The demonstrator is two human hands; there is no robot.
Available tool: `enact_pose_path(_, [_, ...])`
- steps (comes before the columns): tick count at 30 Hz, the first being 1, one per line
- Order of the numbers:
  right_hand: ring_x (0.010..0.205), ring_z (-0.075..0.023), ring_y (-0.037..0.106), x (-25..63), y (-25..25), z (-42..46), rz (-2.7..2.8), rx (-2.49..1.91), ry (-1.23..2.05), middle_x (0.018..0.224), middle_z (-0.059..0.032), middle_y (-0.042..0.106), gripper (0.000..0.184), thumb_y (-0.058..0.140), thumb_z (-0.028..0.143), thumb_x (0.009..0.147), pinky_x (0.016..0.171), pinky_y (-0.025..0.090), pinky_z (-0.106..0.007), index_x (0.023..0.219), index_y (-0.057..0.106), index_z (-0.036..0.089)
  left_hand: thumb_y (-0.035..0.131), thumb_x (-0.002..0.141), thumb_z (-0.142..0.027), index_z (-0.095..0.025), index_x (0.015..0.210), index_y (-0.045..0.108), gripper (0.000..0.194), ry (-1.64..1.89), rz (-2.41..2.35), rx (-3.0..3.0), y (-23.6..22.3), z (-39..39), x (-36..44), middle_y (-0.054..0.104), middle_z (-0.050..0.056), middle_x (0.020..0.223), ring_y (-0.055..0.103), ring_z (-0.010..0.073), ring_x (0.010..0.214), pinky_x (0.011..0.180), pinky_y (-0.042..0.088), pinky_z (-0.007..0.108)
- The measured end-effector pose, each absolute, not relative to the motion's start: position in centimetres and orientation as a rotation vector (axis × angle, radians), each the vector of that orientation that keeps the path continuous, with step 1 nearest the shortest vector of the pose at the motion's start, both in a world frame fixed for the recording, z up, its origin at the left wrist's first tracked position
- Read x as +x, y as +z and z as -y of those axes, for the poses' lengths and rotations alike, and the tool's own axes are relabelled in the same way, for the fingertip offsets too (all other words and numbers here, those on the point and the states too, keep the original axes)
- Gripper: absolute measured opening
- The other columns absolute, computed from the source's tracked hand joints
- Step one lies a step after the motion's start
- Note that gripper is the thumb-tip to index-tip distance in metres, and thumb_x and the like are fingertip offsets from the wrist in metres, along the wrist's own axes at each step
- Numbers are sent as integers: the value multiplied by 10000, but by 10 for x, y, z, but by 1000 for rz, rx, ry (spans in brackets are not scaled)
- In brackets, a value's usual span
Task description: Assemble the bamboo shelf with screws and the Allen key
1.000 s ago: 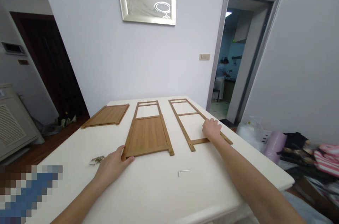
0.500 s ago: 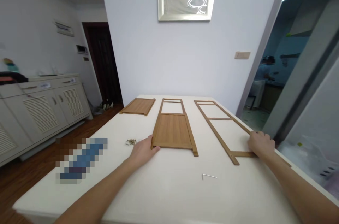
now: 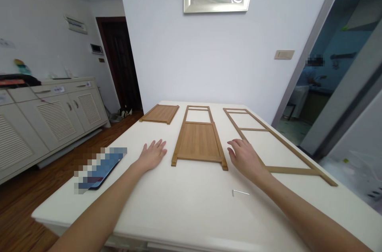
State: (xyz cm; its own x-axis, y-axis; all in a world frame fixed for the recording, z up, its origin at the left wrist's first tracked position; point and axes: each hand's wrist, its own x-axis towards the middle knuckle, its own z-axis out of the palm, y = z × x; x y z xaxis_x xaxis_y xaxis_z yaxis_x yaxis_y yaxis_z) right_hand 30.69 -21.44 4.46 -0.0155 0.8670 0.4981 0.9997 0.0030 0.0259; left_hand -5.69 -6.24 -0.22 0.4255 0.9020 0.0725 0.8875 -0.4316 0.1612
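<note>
My left hand is open, its fingers spread over the white table. The small pile of brass-coloured screws is hidden beneath it. Just right of it lies a wooden frame with a solid lower panel. My right hand hovers with fingers apart between that panel and an open wooden ladder-like frame, covering part of the latter's left rail. Below this hand, a silver hex key rests on the tabletop. Farther back on the left is a smaller wooden panel.
A phone, partly blurred out, lies toward the table's left edge. The table's far end meets a wall with a framed picture. White cabinets stand to the left. A person is in the room at the right.
My left hand has left the middle panel and moved left over the screws. My right hand has let go of the ladder-like frame and moved left. The view has shifted slightly.
</note>
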Motion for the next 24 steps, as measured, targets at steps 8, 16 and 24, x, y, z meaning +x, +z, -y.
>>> enact_pose_path(8, [1045, -232, 579, 314, 27, 224, 1795, -2019, -220, 1101, -120, 660, 286, 438, 224, 926, 935, 409, -337, 1110, 643, 148, 200, 961, -449, -296, 1485, 313, 557, 153, -1729, 2503, -10, 32, -77, 246, 46, 1572, 240, 341, 1433, 1098, 195, 625])
enact_pose_path(16, [1020, -217, 594, 328, 29, 222, 1704, -1999, -187, 1097, -104, 664, 287, 437, 272, 937, 896, 431, -318, 1108, 643, 168, 206, 945, -519, -283, 1497, 287, 605, 183, -1815, 2530, -12, 31, -84, 242, 70, 1574, 223, 365, 1433, 1092, 150, 659])
enact_pose_path(24, [959, -196, 611, 336, 27, 219, 1666, -1989, -141, 1066, -95, 674, 292, 426, 268, 938, 851, 430, -294, 1085, 651, 152, 252, 949, -510, -156, 1462, 364, 634, 597, -1772, 2774, 7, 49, -65, 368, 122, 1519, 229, 320, 1435, 1159, 77, 547])
